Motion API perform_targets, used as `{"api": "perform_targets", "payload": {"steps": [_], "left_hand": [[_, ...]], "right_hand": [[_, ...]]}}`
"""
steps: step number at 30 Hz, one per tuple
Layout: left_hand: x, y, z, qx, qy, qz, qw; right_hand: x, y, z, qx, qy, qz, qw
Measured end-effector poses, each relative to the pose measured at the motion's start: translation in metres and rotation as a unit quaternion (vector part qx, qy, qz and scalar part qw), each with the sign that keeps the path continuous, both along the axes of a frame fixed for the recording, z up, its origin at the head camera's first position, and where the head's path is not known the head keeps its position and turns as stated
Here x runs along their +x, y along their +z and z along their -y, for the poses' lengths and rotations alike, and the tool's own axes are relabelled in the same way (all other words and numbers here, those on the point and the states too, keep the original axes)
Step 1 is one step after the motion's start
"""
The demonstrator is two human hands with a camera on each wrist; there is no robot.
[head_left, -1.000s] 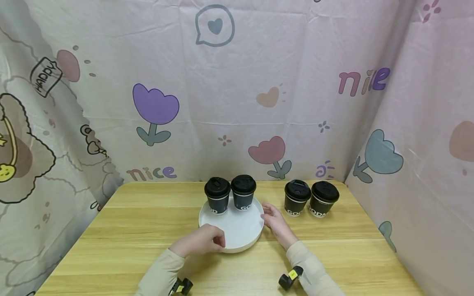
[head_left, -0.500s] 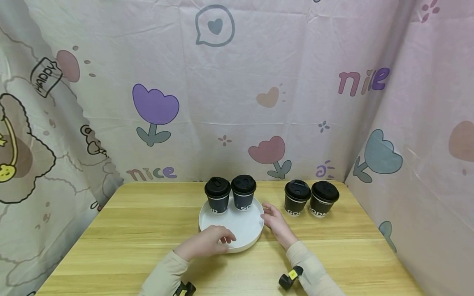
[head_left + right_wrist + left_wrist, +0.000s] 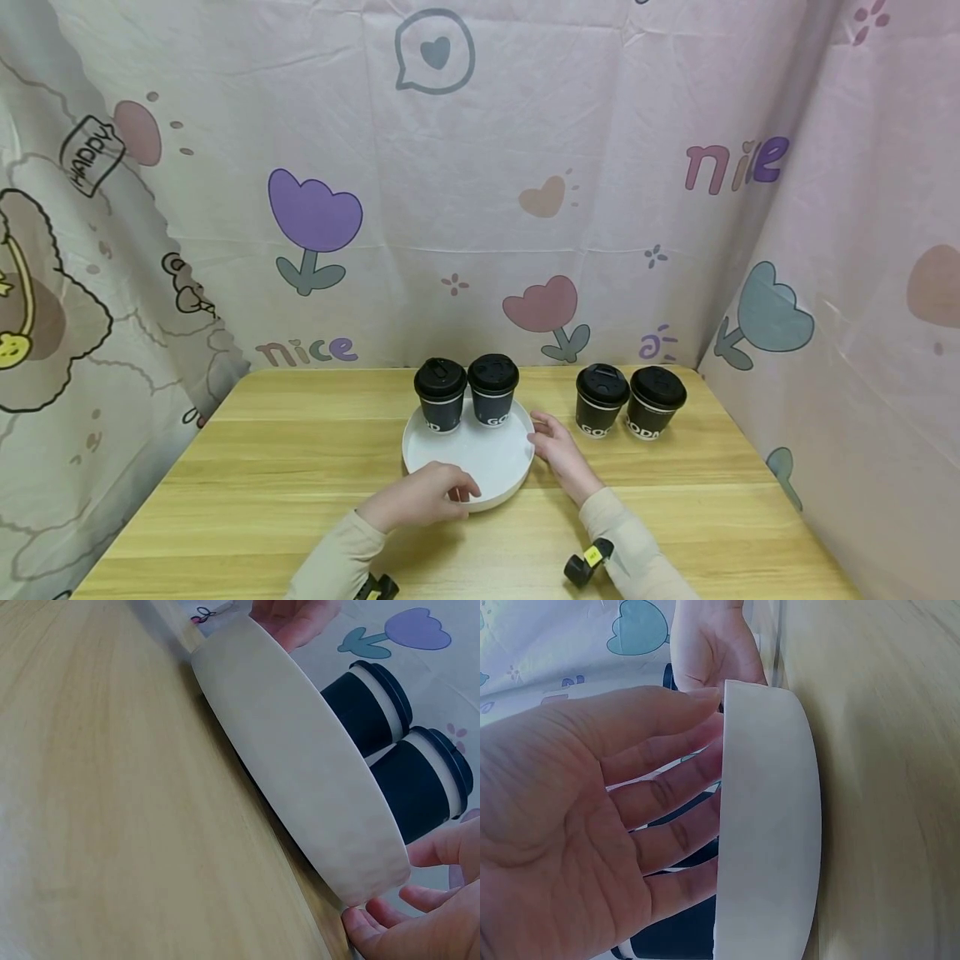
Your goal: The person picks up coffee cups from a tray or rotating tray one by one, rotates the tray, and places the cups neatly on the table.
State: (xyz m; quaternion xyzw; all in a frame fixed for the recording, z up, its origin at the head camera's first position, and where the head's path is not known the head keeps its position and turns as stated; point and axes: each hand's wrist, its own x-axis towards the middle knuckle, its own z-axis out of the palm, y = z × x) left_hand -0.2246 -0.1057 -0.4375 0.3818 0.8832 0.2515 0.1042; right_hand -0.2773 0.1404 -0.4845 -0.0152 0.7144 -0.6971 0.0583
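A round white plate (image 3: 487,475) with a raised rim rests on the wooden table, carrying two black lidded paper cups, the left cup (image 3: 441,400) and the right cup (image 3: 493,393), upright at its far side. My left hand (image 3: 423,497) is at the plate's near rim. In the left wrist view its loosely bent fingers (image 3: 679,787) reach behind the plate wall (image 3: 769,825), the thumb near the rim's top. My right hand (image 3: 558,450) holds the plate's right edge; in the right wrist view its fingers (image 3: 367,926) are at the plate's lower edge.
Two more black lidded paper cups, one (image 3: 600,404) beside the other (image 3: 655,404), stand at the table's back right. A printed curtain (image 3: 450,208) hangs behind the table (image 3: 262,467) and along both sides.
My left hand has shifted rightward along the plate's near rim, and its fingers have spread from a closer pinch. My right hand, the plate and the cups look unmoved.
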Motion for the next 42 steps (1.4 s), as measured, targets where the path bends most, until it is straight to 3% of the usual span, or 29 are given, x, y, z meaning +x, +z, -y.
{"api": "perform_targets", "payload": {"steps": [3, 7, 27, 34, 42], "left_hand": [[0.0, 0.001, 0.002, -0.002, 0.002, 0.003, 1.0], [0.0, 0.003, 0.005, -0.003, 0.008, 0.011, 0.9999], [-0.007, 0.005, 0.022, 0.001, 0.023, 0.012, 0.9997], [-0.008, 0.003, 0.016, 0.0, 0.03, 0.007, 0.9995], [-0.003, -0.002, 0.002, 0.0, 0.006, -0.014, 0.9999]], "right_hand": [[0.007, 0.01, 0.002, 0.001, 0.002, -0.007, 1.0], [0.009, 0.013, 0.002, 0.005, 0.002, -0.011, 0.9999], [-0.01, -0.014, -0.002, 0.005, -0.005, 0.006, 1.0], [-0.009, -0.013, -0.002, 0.005, -0.005, 0.003, 1.0], [-0.009, -0.014, -0.002, 0.002, -0.005, 0.002, 1.0]]}}
